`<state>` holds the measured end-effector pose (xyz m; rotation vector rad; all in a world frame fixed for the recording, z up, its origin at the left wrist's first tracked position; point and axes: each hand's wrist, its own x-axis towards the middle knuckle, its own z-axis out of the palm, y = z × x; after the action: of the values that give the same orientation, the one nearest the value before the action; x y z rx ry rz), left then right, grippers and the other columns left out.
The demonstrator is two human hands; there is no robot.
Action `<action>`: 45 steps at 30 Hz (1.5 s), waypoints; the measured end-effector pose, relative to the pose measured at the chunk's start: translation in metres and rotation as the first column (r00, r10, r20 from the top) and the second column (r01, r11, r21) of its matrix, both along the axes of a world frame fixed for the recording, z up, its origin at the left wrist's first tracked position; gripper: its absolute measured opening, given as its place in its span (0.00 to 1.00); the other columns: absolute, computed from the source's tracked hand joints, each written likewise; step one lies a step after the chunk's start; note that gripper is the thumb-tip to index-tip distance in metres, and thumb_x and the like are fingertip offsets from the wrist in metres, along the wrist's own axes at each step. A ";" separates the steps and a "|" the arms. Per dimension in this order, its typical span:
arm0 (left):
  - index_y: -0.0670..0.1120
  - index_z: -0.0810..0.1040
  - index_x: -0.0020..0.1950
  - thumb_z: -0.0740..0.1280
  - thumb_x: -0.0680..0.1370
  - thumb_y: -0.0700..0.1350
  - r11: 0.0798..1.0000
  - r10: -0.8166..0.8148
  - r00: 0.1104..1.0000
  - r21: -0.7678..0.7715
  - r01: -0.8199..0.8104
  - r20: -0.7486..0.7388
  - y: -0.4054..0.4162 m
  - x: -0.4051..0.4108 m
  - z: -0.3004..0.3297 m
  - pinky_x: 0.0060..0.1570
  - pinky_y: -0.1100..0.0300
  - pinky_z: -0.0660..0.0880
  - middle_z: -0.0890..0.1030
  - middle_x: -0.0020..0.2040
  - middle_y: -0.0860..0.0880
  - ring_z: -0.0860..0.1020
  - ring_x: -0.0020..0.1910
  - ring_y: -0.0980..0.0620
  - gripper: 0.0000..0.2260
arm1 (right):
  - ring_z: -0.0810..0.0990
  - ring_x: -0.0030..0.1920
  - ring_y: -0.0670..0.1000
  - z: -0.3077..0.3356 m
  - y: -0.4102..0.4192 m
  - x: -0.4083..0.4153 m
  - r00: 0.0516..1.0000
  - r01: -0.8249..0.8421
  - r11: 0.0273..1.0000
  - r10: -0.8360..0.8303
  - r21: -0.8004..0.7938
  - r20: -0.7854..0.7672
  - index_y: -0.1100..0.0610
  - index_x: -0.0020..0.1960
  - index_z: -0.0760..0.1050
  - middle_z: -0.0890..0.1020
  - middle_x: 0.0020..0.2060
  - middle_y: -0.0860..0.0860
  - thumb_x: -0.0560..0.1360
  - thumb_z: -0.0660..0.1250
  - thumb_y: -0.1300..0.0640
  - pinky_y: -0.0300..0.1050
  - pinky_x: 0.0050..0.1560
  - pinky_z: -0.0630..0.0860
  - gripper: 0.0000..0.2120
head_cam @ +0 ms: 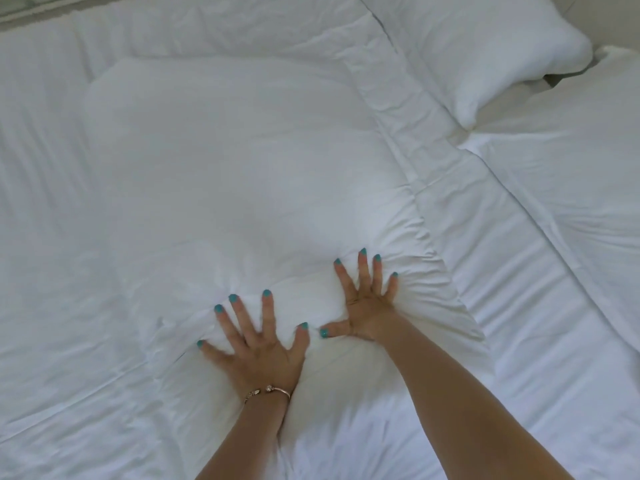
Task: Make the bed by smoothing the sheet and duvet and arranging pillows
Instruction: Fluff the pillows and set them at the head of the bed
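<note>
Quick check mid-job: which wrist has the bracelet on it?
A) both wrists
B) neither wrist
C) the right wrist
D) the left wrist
D: the bracelet sits just behind the left hand, while the wrist behind the right hand is bare; both hands press flat with spread fingers on the duvet.

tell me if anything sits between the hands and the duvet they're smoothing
Nothing visible does. The left hand and right hand both press flat, fingers spread, directly on the duvet. The pillow lies off at the far right.
</note>
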<state>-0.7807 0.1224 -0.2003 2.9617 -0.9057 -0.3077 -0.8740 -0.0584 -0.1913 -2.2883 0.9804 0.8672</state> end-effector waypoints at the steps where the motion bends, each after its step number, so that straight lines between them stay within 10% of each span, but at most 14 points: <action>1: 0.57 0.53 0.78 0.52 0.71 0.70 1.000 0.003 1.000 -0.004 -0.003 -0.001 0.000 -0.001 0.001 0.65 0.26 0.47 0.48 0.79 0.41 0.46 0.78 0.38 0.38 | 0.16 0.66 0.60 0.000 0.001 -0.001 1.000 0.004 1.000 -0.004 -0.015 0.011 0.34 0.61 0.14 0.15 0.64 0.51 0.56 0.62 0.19 0.69 0.63 0.23 0.61; 10: 0.59 0.44 0.78 0.46 0.73 0.72 0.998 0.034 0.997 0.055 -0.037 0.069 0.016 -0.019 0.046 0.68 0.33 0.37 0.45 0.80 0.44 0.41 0.77 0.41 0.36 | 0.34 0.77 0.54 0.025 0.031 -0.038 0.930 0.122 0.963 -0.027 -0.239 0.366 0.32 0.74 0.36 0.37 0.78 0.49 0.64 0.53 0.21 0.62 0.72 0.33 0.46; 15: 0.55 0.38 0.78 0.40 0.78 0.65 1.000 0.024 0.999 0.020 -0.023 -0.036 0.032 -0.087 0.073 0.74 0.45 0.39 0.40 0.79 0.47 0.39 0.78 0.48 0.32 | 0.42 0.78 0.49 0.054 0.063 -0.105 0.952 -0.019 0.962 0.101 -0.274 0.289 0.38 0.77 0.39 0.42 0.79 0.45 0.78 0.40 0.32 0.55 0.76 0.42 0.30; 24: 0.58 0.39 0.78 0.45 0.81 0.63 0.972 0.048 0.924 0.230 0.044 -0.379 0.118 -0.267 0.129 0.76 0.46 0.45 0.41 0.79 0.53 0.44 0.78 0.51 0.29 | 0.43 0.78 0.51 0.123 0.100 -0.282 0.948 -0.280 0.955 0.291 -0.098 0.129 0.41 0.78 0.40 0.42 0.78 0.43 0.79 0.43 0.33 0.60 0.75 0.41 0.31; 30: 0.50 0.53 0.79 0.50 0.81 0.60 0.967 0.255 0.952 0.067 -0.247 -0.168 0.132 -0.303 0.177 0.72 0.51 0.58 0.59 0.77 0.46 0.58 0.76 0.47 0.28 | 0.60 0.75 0.55 0.163 0.092 -0.298 0.934 -0.153 0.985 0.169 -0.076 0.314 0.50 0.79 0.50 0.59 0.77 0.51 0.81 0.52 0.41 0.55 0.71 0.62 0.30; 33: 0.44 0.76 0.62 0.54 0.80 0.55 0.926 0.374 0.869 0.073 -0.371 -0.323 0.130 -0.314 0.195 0.57 0.53 0.70 0.76 0.63 0.43 0.74 0.61 0.43 0.20 | 0.69 0.69 0.56 0.175 0.098 -0.304 0.945 -0.102 0.991 0.069 0.088 0.319 0.53 0.75 0.62 0.69 0.71 0.53 0.79 0.58 0.45 0.51 0.66 0.68 0.27; 39: 0.42 0.78 0.46 0.59 0.76 0.49 0.871 0.388 0.773 -0.073 -0.485 -0.503 0.127 -0.301 0.206 0.56 0.52 0.76 0.83 0.50 0.44 0.81 0.51 0.45 0.13 | 0.81 0.43 0.54 0.185 0.084 -0.310 0.915 0.073 0.927 -0.210 0.369 0.345 0.61 0.54 0.78 0.82 0.47 0.55 0.77 0.64 0.56 0.40 0.38 0.73 0.11; 45: 0.57 0.71 0.67 0.62 0.77 0.59 0.790 0.326 0.841 -0.364 -0.493 -0.431 0.145 -0.279 0.209 0.57 0.53 0.74 0.78 0.60 0.55 0.76 0.59 0.51 0.18 | 0.72 0.66 0.55 0.172 0.100 -0.281 0.860 0.124 0.979 -0.188 0.164 0.474 0.51 0.72 0.65 0.71 0.68 0.54 0.77 0.64 0.45 0.48 0.59 0.70 0.26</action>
<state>-1.0593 0.2678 0.0084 2.4480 -0.2160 -0.4931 -1.1553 0.0412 -0.0192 -2.1241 0.8339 0.2464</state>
